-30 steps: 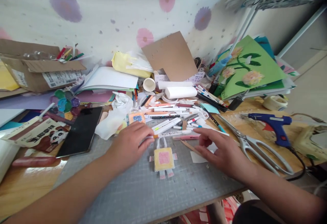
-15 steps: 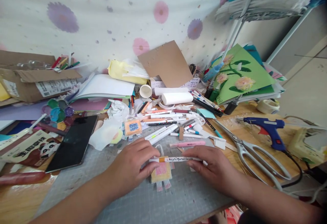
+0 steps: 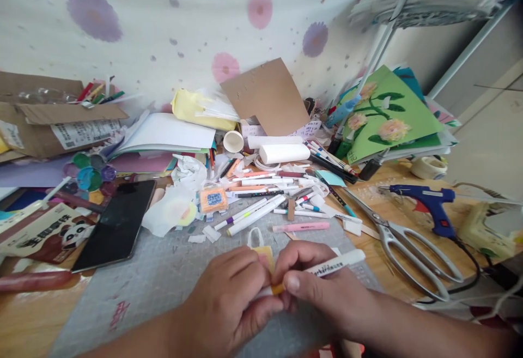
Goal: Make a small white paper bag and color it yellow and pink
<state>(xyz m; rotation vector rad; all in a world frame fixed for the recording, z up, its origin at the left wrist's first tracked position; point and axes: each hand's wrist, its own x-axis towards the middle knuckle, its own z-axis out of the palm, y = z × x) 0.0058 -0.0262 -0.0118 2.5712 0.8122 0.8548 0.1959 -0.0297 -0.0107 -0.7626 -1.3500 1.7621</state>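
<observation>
An acrylic marker (image 3: 341, 261), white with an orange band, slants up to the right between my two hands. My left hand (image 3: 229, 295) is closed round its lower left end, so that end is mostly hidden. Around the barrel beside the orange band my right hand (image 3: 324, 290) is closed, thumb and fingers pinching it. Behind my fingers a small yellow craft piece (image 3: 266, 254) with a white loop on top lies on the grey cutting mat (image 3: 163, 265), largely covered by my hands. A pink marker (image 3: 302, 227) rests just beyond them.
Many markers (image 3: 255, 216) are heaped past the mat, near a small orange craft piece (image 3: 213, 199). On the left are a black phone (image 3: 116, 224) and a cardboard box (image 3: 61, 129). Large scissors (image 3: 408, 254) and a blue glue gun (image 3: 425, 197) lie on the right.
My hands have come closer together and nearer to me. The marker, level before, now tilts up to the right, and my left hand wraps its end. The yellow craft piece is more covered.
</observation>
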